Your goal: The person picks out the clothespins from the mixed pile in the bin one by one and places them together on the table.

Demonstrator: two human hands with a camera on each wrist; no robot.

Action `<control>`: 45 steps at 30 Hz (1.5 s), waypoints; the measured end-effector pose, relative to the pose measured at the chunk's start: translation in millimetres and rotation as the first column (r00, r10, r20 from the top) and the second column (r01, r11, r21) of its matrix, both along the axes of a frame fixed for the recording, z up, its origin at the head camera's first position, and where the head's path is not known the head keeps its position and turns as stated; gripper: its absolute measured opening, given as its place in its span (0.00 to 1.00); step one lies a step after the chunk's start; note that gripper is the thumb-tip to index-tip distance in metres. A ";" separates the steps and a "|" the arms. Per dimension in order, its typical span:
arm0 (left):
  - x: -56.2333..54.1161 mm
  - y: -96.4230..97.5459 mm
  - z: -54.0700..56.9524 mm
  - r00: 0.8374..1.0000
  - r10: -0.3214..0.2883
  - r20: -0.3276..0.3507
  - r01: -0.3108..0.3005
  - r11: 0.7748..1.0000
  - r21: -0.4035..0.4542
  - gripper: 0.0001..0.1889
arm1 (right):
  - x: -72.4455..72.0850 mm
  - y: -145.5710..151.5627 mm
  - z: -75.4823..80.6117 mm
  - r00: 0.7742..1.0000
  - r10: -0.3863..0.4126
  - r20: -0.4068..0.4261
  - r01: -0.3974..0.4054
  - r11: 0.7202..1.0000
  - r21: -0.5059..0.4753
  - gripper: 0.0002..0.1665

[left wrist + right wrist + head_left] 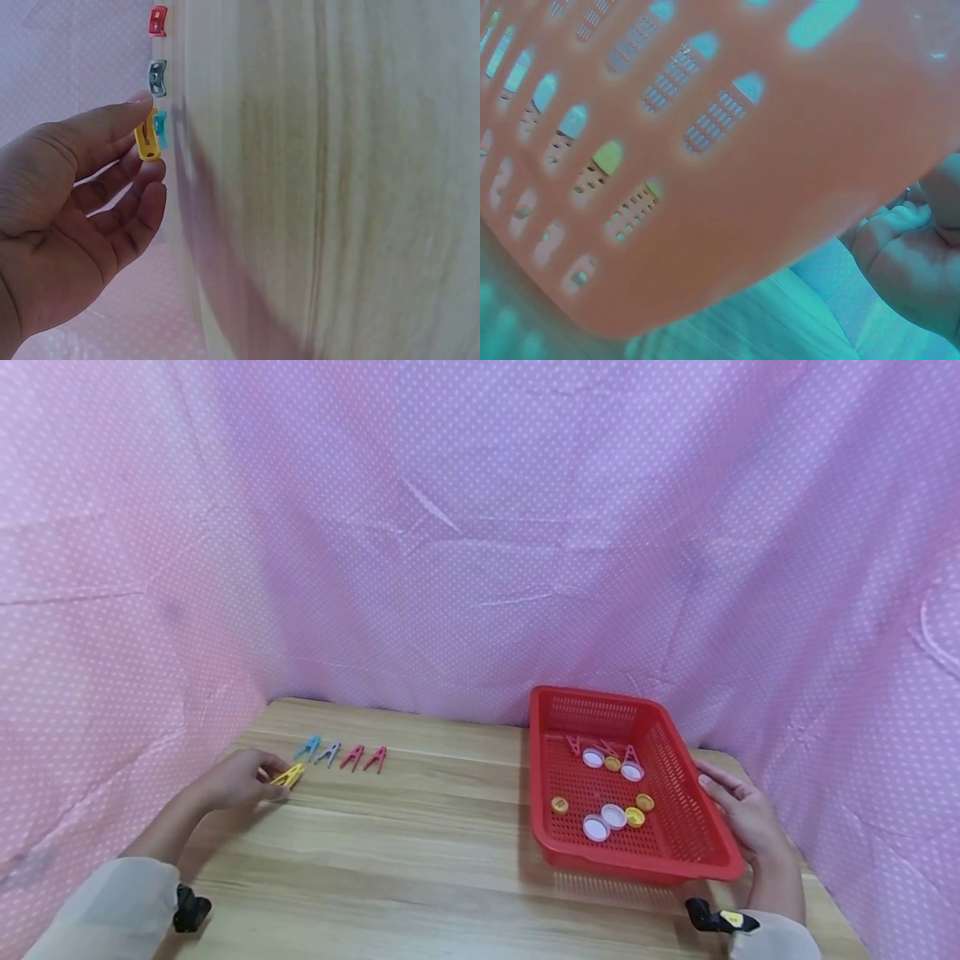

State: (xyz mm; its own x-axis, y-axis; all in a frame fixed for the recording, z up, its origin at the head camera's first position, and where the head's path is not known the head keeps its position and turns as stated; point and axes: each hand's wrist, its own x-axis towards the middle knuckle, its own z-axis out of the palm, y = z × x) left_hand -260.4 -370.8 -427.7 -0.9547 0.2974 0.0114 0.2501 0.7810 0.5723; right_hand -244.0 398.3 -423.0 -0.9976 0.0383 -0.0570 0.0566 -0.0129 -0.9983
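My left hand (242,778) pinches a yellow clothespin (288,776) between thumb and fingers, just left of a row of clothespins. In the left wrist view, the yellow clothespin (148,139) partly covers the blue one (160,126) behind it. The row on the table holds a blue clothespin (308,747), a greyish-purple one (328,753) and two pink-red ones, the nearer pair member being this clothespin (352,757). At the right, my right hand (750,818) holds the long side of a red plastic basket (637,862); its fingertips are partly hidden by the rim.
Inside the basket lie several white round lids (596,828), several yellow caps (559,805) and pink-red clothespins (630,753). The wooden table (420,852) stretches between the row and the basket. A pink dotted cloth (480,543) hangs behind and at both sides.
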 end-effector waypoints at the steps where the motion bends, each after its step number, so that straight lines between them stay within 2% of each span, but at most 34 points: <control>1: -0.3 -0.4 -0.4 1.000 0.012 0.002 -0.012 1.000 -0.014 0.19 | -0.1 0.2 -0.1 1.000 0.000 0.002 0.000 1.000 0.001 0.22; 8: -4.7 -1.3 -1.7 0.996 0.083 0.031 -0.081 0.994 -0.076 0.22 | -0.9 0.4 0.9 1.000 -0.005 0.012 0.005 1.000 0.008 0.26; 13: -6.5 1.4 -2.1 0.993 0.115 0.040 -0.111 0.989 -0.100 0.21 | -1.8 0.4 1.3 1.000 -0.004 0.004 0.004 1.000 0.023 0.25; 24: -2.4 2.4 -1.9 0.992 0.116 0.056 -0.112 0.990 -0.082 0.21 | -2.2 1.8 -3.6 1.000 -0.004 -0.011 0.004 0.998 0.058 0.26; 32: -5.2 -1.1 -1.0 0.992 0.105 0.074 -0.101 0.994 -0.052 0.22 | -1.5 0.9 -2.0 1.000 -0.009 0.001 0.009 1.000 0.013 0.24; 35: -8.2 -3.0 3.0 0.995 0.089 0.051 -0.085 0.994 -0.070 0.23 | -1.6 1.1 -1.5 1.000 -0.008 0.007 0.008 1.000 0.013 0.26; 39: -14.7 -2.3 9.5 0.998 0.058 -0.015 -0.059 0.994 -0.090 0.24 | -1.9 1.3 -0.7 1.000 -0.007 0.001 0.007 1.000 0.020 0.25; 45: -32.0 13.2 25.2 0.996 0.028 -0.084 -0.037 0.993 -0.109 0.22 | -1.9 0.8 -0.4 0.999 -0.011 0.032 0.010 0.999 0.045 0.28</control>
State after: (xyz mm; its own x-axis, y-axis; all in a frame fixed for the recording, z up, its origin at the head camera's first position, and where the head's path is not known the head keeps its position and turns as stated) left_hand -292.4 -357.6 -402.5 -0.9610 0.2701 0.0590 0.2663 0.8469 0.4604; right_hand -245.9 399.1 -423.4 -0.9949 0.0518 -0.0867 0.0884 0.0312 -0.9956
